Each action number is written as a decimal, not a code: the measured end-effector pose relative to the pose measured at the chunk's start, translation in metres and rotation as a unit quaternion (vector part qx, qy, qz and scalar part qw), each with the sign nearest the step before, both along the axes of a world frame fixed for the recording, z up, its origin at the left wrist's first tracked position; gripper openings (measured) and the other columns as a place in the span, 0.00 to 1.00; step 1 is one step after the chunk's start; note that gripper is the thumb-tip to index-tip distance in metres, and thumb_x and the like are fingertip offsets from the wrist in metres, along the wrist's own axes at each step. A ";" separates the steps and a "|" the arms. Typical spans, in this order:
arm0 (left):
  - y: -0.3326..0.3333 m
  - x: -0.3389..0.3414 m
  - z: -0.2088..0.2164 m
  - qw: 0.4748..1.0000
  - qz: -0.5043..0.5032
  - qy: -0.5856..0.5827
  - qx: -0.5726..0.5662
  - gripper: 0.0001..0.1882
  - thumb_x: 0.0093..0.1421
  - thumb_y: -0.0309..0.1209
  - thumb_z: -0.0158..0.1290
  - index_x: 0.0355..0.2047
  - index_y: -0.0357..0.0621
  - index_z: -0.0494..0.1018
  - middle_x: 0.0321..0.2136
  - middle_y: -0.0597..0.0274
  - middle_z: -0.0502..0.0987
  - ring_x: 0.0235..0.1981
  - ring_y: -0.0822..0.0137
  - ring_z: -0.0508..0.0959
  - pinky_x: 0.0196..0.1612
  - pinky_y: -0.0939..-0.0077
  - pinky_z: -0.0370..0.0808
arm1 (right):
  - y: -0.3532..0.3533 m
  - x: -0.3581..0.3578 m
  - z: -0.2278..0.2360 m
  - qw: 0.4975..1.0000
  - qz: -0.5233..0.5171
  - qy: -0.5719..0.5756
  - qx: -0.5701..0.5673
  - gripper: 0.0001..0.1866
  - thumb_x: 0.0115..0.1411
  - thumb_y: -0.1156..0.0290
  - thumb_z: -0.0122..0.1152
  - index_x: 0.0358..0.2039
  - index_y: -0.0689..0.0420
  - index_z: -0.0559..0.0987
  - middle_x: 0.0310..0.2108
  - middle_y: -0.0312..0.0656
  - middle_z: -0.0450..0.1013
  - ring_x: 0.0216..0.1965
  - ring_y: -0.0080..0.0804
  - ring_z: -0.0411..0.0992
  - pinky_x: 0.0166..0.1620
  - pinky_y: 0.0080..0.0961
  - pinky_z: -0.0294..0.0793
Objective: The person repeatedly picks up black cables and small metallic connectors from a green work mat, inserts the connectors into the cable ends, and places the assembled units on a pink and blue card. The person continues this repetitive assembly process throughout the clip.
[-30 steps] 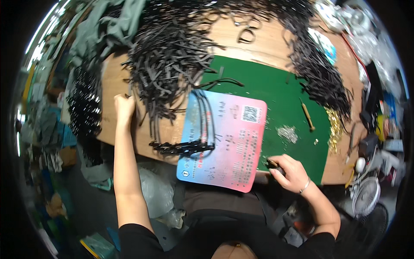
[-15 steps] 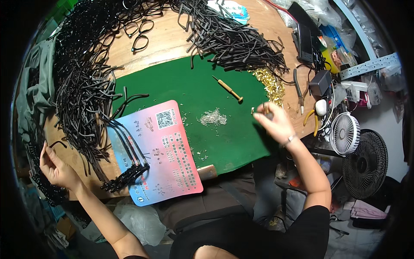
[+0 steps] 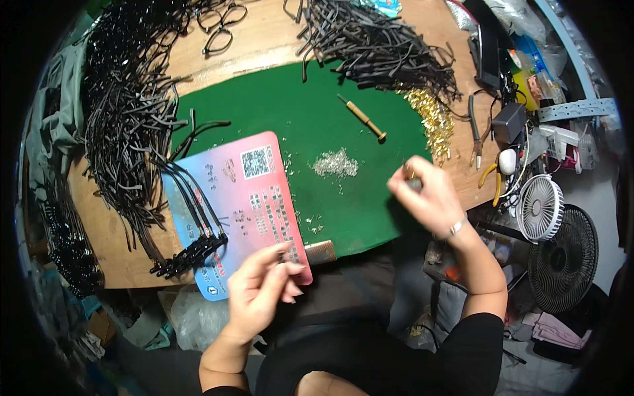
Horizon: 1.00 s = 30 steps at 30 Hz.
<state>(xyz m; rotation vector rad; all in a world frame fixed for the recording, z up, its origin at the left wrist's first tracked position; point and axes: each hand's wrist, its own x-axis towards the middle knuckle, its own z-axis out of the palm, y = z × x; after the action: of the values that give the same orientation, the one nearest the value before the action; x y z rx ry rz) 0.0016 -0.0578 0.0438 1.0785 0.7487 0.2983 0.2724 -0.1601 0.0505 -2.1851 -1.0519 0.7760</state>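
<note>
My left hand (image 3: 256, 290) is over the lower right corner of a pink and blue printed mat (image 3: 264, 198). Its thumb and fingers are pinched together at a small dark piece that I cannot make out. Above the right part of the green mat (image 3: 257, 92) is my right hand (image 3: 432, 198), its fingers curled round a small thing with brass-coloured and dark parts, mostly hidden. A brass-handled screwdriver (image 3: 363, 119) lies farther back. Tiny silvery screws (image 3: 335, 163) are heaped between the hands. A bundle of black glasses parts (image 3: 191, 256) with long temples rests on the printed mat.
Black glasses temples are piled on the left (image 3: 122, 145) and at the back (image 3: 383, 46). Gold-coloured small parts (image 3: 432, 122) edge the green mat. Pliers (image 3: 475, 135), yellow-handled cutters (image 3: 490, 181), a black adapter (image 3: 508, 123) and a white fan (image 3: 540, 208) are at the right.
My left hand has moved from the table's far left edge rightward to the printed mat's lower corner. My right hand remains over the green mat, still curled. The whole view has shifted slightly.
</note>
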 end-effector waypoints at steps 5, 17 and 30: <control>-0.028 0.025 -0.016 0.991 -0.068 -0.015 -0.115 0.14 0.64 0.25 0.43 0.50 0.34 0.63 0.37 0.57 0.76 0.23 0.77 0.74 0.26 0.85 0.73 | 0.014 -0.074 -0.004 0.968 0.128 0.121 0.177 0.06 0.52 0.76 0.59 0.31 0.62 0.76 0.29 0.43 0.74 0.27 0.31 0.75 0.30 0.24 0.74; -0.030 0.019 -0.023 0.989 0.005 -0.072 -0.132 0.15 0.64 0.27 0.44 0.50 0.36 0.64 0.36 0.58 0.76 0.23 0.78 0.73 0.25 0.86 0.72 | 0.016 -0.093 -0.022 0.960 0.085 0.143 0.225 0.06 0.50 0.79 0.62 0.30 0.63 0.77 0.27 0.43 0.73 0.26 0.29 0.74 0.28 0.22 0.73; -0.015 0.016 -0.027 0.994 -0.102 -0.016 -0.026 0.13 0.63 0.23 0.43 0.47 0.37 0.67 0.37 0.58 0.78 0.24 0.78 0.74 0.28 0.85 0.73 | 0.028 -0.056 -0.031 0.777 0.070 0.614 -0.122 0.14 0.56 0.63 0.62 0.34 0.59 0.72 0.21 0.34 0.71 0.18 0.14 0.64 0.20 0.11 0.64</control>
<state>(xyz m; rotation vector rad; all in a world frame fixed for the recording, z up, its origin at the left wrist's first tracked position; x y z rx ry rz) 0.0172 -0.0731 0.0168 1.0882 0.6093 0.1203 0.2165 -0.1317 0.0199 -1.2087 -0.3857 2.0702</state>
